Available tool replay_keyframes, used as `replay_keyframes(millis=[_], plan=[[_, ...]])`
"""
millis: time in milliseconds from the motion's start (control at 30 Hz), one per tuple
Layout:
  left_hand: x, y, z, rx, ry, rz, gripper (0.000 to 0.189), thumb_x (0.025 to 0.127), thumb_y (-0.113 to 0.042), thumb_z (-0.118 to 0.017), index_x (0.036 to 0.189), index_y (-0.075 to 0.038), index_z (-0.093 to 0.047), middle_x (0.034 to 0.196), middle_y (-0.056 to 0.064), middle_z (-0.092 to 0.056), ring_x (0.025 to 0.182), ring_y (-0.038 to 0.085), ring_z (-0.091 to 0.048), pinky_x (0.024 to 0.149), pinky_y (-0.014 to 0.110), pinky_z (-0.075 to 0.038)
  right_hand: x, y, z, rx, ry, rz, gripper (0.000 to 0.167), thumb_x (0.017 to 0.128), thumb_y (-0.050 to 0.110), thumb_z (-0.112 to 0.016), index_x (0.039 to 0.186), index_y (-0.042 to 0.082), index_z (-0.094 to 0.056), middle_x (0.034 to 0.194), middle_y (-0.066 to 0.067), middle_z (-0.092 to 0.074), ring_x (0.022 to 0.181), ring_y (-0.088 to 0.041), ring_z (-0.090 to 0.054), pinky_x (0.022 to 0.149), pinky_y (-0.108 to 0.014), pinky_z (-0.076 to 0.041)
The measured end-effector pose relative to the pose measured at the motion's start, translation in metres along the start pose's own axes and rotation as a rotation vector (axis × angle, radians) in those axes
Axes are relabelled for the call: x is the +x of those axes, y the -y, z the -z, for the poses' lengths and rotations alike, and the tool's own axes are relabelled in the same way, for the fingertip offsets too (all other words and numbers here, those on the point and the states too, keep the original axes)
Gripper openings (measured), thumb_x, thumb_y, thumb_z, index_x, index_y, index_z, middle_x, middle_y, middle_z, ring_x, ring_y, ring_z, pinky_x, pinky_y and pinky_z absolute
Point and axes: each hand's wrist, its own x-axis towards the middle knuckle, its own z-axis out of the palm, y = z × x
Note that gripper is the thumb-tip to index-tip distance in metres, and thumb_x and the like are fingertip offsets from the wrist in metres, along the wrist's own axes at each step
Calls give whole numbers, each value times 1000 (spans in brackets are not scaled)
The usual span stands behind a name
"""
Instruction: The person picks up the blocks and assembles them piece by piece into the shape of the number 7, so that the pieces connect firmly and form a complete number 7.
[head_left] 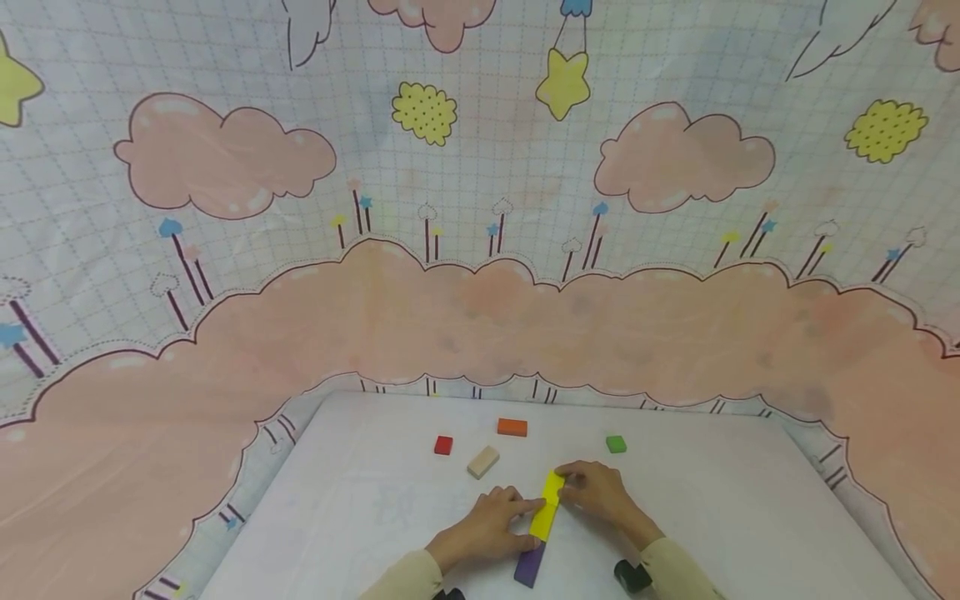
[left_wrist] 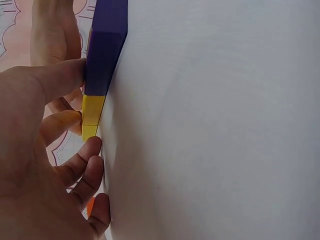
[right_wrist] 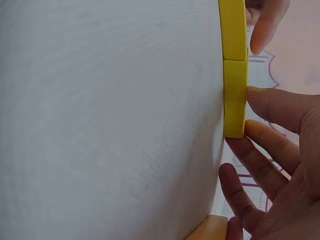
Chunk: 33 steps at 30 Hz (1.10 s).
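On the white tabletop, two yellow blocks and a purple block [head_left: 529, 566] lie end to end in one slanting row, purple nearest me. My left hand [head_left: 491, 527] comes from the left; its index fingertip touches near the joint of the yellow blocks, and its thumb rests where the near yellow block [head_left: 543, 523] meets the purple one. At the row's far end my right hand [head_left: 600, 492] holds the far yellow block [head_left: 553, 486], thumb on its upper face and fingertips at its end. The right wrist view shows the two yellow blocks' ends meeting.
Beyond the row lie a tan wooden block [head_left: 483, 462], a small red block [head_left: 443, 445] and an orange block [head_left: 512, 427]. A small green block [head_left: 616, 444] sits to the right. A cloud-patterned cloth [head_left: 480, 325] surrounds the white tabletop [head_left: 337, 500].
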Motion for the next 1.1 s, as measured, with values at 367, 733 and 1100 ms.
replay_keyframes(millis=[367,733,1100], plan=[[4,-1,2,35,-8,-20,55,88,-50,-67,140,-44,-50,107,-9,-55,93,6,-43,82,29,-39,-3,3,3,5,9,-8,29,83,22,-77,112,22,-73,115,-2,-72,110,-27,-61,103,-60,-32],[4,-5,2,42,-25,6,52,88,-51,-68,138,-45,-53,105,-9,-56,91,7,-44,80,28,-38,-8,6,13,146,62,-60,30,87,23,-74,116,25,-70,123,-4,-67,110,-26,-61,97,-56,-46],[3,-6,2,48,-35,12,52,87,-50,-68,137,-46,-53,104,-8,-55,90,8,-43,79,28,-37,-11,5,31,176,-4,-2,32,89,26,-73,120,23,-68,124,-1,-67,114,-26,-59,96,-55,-49]])
